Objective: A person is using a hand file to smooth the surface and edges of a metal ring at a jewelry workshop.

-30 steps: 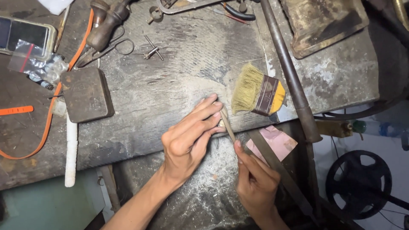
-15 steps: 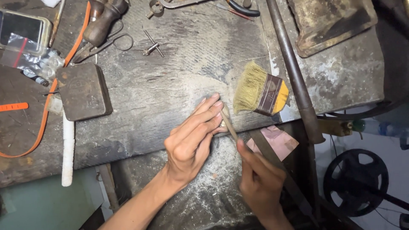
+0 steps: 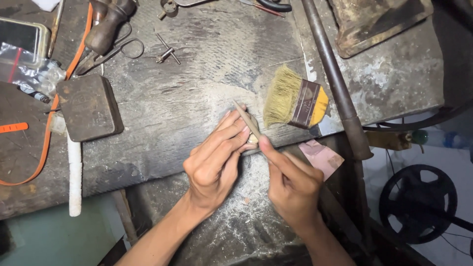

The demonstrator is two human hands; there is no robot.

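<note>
A thin stick-like tool (image 3: 246,121) is held in the grip of the right hand (image 3: 290,184), with the pointing finger laid flat along it and the other fingers curled shut. Its tip is pressed on a small pale piece (image 3: 253,139), which is pinched in the grip of the left hand (image 3: 214,165) between the thumb and the long fingers (most of the piece is hidden, so its shape cannot be told). The piece is kept at the front edge of the grey, dusty tabletop (image 3: 197,88).

Just beside the hands, a brush (image 3: 294,101) with pale bristles and a yellow handle is laid on its side. A dark square block (image 3: 90,107) and a white rod (image 3: 75,172) are seen well apart, on the left. Scissors (image 3: 116,51) are set farther back.
</note>
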